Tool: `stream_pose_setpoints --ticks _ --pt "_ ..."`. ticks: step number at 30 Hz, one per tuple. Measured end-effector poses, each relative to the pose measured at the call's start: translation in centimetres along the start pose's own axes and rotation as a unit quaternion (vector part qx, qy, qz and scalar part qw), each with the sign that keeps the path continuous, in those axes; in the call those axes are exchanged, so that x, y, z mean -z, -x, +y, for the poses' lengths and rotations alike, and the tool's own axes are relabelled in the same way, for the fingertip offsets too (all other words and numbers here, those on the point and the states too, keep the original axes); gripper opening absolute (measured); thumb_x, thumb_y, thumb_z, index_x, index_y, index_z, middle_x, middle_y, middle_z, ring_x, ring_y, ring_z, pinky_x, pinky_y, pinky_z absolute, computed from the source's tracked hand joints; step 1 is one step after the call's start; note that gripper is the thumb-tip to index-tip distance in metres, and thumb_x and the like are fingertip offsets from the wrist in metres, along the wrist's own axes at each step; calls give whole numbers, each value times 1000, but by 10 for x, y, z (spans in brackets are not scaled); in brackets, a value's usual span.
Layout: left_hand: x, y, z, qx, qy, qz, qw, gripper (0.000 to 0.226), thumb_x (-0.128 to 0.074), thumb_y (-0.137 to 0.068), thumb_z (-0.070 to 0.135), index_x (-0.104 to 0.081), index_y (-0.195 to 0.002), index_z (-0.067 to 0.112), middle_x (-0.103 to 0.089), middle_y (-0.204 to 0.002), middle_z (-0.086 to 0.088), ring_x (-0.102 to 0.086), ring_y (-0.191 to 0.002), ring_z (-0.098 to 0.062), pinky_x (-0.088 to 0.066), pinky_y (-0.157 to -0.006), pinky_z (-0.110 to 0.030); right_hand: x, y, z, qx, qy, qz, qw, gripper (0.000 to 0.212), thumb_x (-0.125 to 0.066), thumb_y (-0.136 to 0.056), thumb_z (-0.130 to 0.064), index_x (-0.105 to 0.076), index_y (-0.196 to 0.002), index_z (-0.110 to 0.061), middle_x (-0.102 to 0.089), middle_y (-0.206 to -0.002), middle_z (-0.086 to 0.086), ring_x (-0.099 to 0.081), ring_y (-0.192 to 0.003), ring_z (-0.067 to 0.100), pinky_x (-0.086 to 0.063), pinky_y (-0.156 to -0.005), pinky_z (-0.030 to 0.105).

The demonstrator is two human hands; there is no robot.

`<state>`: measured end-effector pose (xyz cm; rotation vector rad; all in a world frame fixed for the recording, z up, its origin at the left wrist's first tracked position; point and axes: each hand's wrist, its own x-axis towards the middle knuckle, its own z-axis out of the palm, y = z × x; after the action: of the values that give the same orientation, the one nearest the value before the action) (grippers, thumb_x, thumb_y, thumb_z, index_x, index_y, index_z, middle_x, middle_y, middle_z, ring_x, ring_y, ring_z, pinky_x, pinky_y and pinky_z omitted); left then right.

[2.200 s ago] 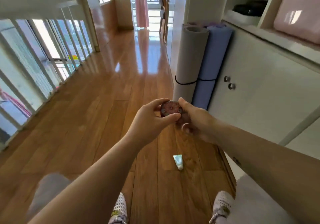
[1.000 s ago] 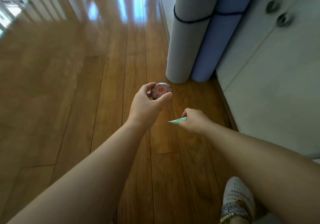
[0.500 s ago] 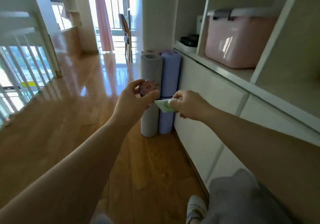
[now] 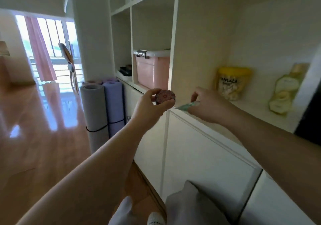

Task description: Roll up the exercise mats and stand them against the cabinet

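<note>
A single wide-angle view comes from the person's head, facing forward and slightly down along the cabinet [image 4: 199, 146], which fills the right half of the frame at close range. Both forearms enter from the lower corners and meet at centre frame. There the left hand [image 4: 149, 108] with a round tin [image 4: 165, 97] and the right hand [image 4: 206, 106] with a tube [image 4: 186, 106] sit near the lens. The rolled mats [image 4: 95, 106] stand farther off, centre left. The floor [image 4: 34, 137] runs away at left toward a distant window [image 4: 52, 38] at upper left. The knees [image 4: 187, 204] show at the bottom edge.
</note>
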<state>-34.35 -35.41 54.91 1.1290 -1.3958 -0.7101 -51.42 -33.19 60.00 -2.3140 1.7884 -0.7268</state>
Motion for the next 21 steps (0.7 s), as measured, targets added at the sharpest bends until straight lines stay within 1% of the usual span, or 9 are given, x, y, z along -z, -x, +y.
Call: stream_pose_setpoints --ticks 2,4,7,9,11,15,16,19,21 --pt "-29 -7 -3 -5 -24 -17 1000 58 -79 -76 23 -53 -128 14 -60 -107 -2 -61 -96 -18 -54 -83 -32 5 3 19 -30 49 -3 998 20 -62 -87 -25 -50 -99 -15 -57 -87 2 -50 -71 14 -33 -52 26" --pt "-54 -14 -9 -12 -66 -16 998 61 -80 -74 28 -54 -127 15 -61 -108 -1 -60 -98 -17 -53 -86 -32 2 6 35 -61 89 -14 994 22 -55 -89 -15 -47 -108 -11 -54 -91 6 -52 -78 21 -34 -54 27" --pt "-78 -21 -18 -18 -126 -22 992 65 -79 -73 37 -51 -130 21 -61 -107 3 -59 -96 -15 -49 -80 -25 -6 5 53 -93 118 -27 988 28 -46 -90 -6 -39 -117 -6 -50 -94 13 -49 -82 27 -33 -56 30" --pt "-86 -25 -20 -16 -148 -29 988 68 -78 -74 41 -45 -132 24 -57 -105 5 -57 -95 -15 -46 -77 -25 -10 4 60 -111 125 -27 986 29 -44 -92 -8 -38 -120 -6 -52 -108 18 -51 -91 30 -37 -67 31" --pt "-91 -31 -23 -16 -162 -22 986 64 -78 -73 42 -44 -125 23 -58 -105 5 -57 -94 -15 -45 -74 -26 -12 4 65 -131 141 -24 981 33 -44 -94 -12 -36 -126 -7 -50 -118 17 -51 -104 32 -35 -74 33" --pt "-100 -41 -29 4 -165 -25 986 55 -77 -74 41 -48 -115 18 -59 -103 1 -57 -91 -17 -42 -63 -23 -15 3 75 -155 173 -26 972 30 -44 -94 -15 -36 -123 -10 -49 -118 14 -48 -109 31 -34 -74 33" --pt "-102 -43 -30 12 -165 -28 986 54 -76 -75 42 -49 -116 18 -59 -103 0 -56 -92 -17 -43 -65 -24 -15 3 78 -154 180 -26 971 28 -43 -94 -14 -37 -120 -10 -50 -117 13 -48 -107 31 -34 -74 34" --pt "-109 -50 -31 25 -172 -22 985 49 -73 -78 44 -52 -113 17 -59 -104 0 -57 -96 -19 -48 -81 -32 -11 2 83 -149 201 -29 968 24 -41 -94 -12 -38 -118 -10 -49 -115 14 -48 -105 32 -34 -73 34" --pt "-114 -54 -29 20 -200 -8 980 42 -71 -80 42 -52 -107 16 -55 -101 1 -53 -90 -19 -47 -81 -33 -10 2 84 -144 208 -31 967 26 -42 -94 -10 -39 -120 -9 -48 -116 15 -47 -107 33 -34 -73 34"
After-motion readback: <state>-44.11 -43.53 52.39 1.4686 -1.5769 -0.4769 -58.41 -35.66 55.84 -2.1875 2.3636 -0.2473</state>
